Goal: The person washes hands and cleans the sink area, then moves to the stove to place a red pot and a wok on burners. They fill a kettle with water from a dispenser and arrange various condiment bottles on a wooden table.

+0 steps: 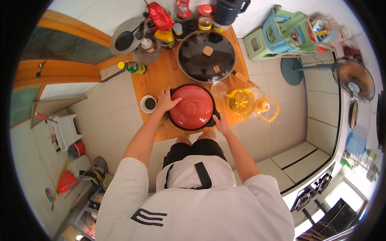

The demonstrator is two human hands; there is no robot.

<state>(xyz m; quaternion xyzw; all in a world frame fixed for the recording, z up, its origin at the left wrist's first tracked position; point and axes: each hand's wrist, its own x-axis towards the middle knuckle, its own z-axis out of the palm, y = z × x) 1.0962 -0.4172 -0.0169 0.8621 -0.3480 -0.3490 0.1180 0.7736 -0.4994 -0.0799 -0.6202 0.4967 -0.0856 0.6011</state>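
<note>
In front of me a black-bodied casserole pot (170,116) with a domed red lid (193,105) stands on a wooden table (159,79). My left hand (166,100) is at the pot's left side, its thumb stretched over the lid's edge and its other fingers beside the left handle. How firmly it grips is unclear. At the lower right of the pot my right hand (221,123) holds the black side handle (215,117), with some fingers hidden. Left of the pot is a white cup (148,104) of dark liquid. A clear glass cup (219,89) sits to its right.
Behind the pot lies a glass-lidded frying pan (206,56). A large oil bottle (245,102) stands at the table's right edge, a green bottle (132,67) at the left. Condiment bottles (205,18) crowd the back. A fan (352,79) and stacked stools (280,33) are to the right.
</note>
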